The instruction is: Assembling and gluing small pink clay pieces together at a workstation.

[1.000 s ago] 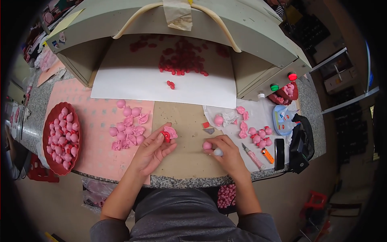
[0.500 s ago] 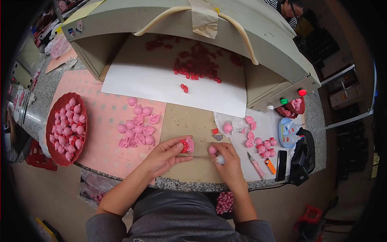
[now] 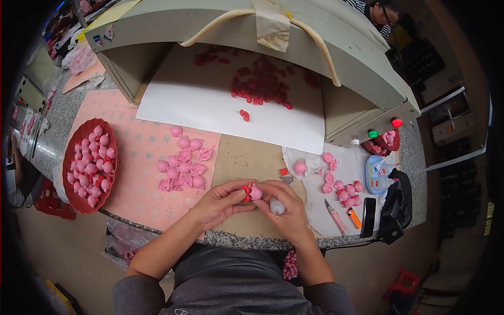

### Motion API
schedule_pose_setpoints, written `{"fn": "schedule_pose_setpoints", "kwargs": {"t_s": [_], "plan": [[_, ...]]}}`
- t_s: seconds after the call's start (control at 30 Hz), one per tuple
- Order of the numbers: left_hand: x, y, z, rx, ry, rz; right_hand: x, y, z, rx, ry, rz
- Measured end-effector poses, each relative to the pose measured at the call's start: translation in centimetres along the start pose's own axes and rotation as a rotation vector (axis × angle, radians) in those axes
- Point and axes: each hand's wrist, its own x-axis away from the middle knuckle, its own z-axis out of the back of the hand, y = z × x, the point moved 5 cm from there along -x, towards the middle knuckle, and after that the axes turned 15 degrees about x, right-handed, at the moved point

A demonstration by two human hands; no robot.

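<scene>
Near the six o'clock edge of the bench (image 3: pixel 248 242), the left hand (image 3: pixel 224 203) pinches a red-and-pink moulded piece (image 3: pixel 255 193) (likely light, rubbery; grip its sides); the right hand (image 3: pixel 289 210), at its three o'clock, holds a white bottle (image 3: pixel 276 205).

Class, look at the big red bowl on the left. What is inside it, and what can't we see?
The bowl holds a heap of rounded pink-and-red pieces. The top ones hide most of the bottom, so what lies there cannot be seen.
</scene>
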Motion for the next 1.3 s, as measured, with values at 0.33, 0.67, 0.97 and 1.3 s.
{"fn": "schedule_pose_setpoints", "kwargs": {"t_s": [0.33, 0.67, 0.97, 1.3], "plan": [[0.0, 0.1, 0.0, -0.005, 0.004, -0.057, 0.2, 0.4, -1.0, 0.088, 0.065, 0.158], [0.2, 0.7, -0.5, -0.284, -0.017, -0.335, -0.7, 2.3, -2.3, -0.400, -0.007, -0.119], [0.6, 1.7, 0.2, -0.154, -0.041, -0.492, -2.9, 0.1, -1.6, -0.201, -0.084, 0.131], [-0.6, 2.1, -2.1, -0.033, -0.142, -0.514, -3.9, 0.0, -1.2, -0.433, -0.024, 0.047]]}}
